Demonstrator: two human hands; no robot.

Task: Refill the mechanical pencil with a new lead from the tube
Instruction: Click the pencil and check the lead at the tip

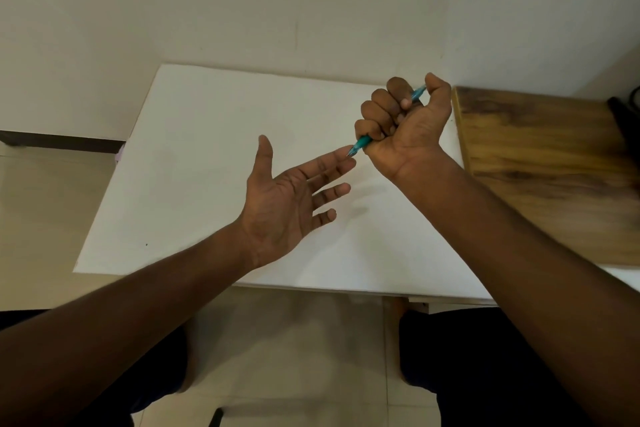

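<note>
A teal mechanical pencil (362, 143) is gripped in the fist of my right hand (401, 125), held above the white table. Its tip points down and left, and its top end sticks out by the thumb at the upper right. My left hand (291, 204) is palm up with the fingers spread, and its index fingertip touches the pencil's tip. Nothing lies in the left palm. No lead tube is in view.
The white table (207, 166) stands against a pale wall. A wooden board (540, 166) lies along its right side, with a dark object (623, 114) at the far right edge. My knees and the tiled floor show below the table's front edge.
</note>
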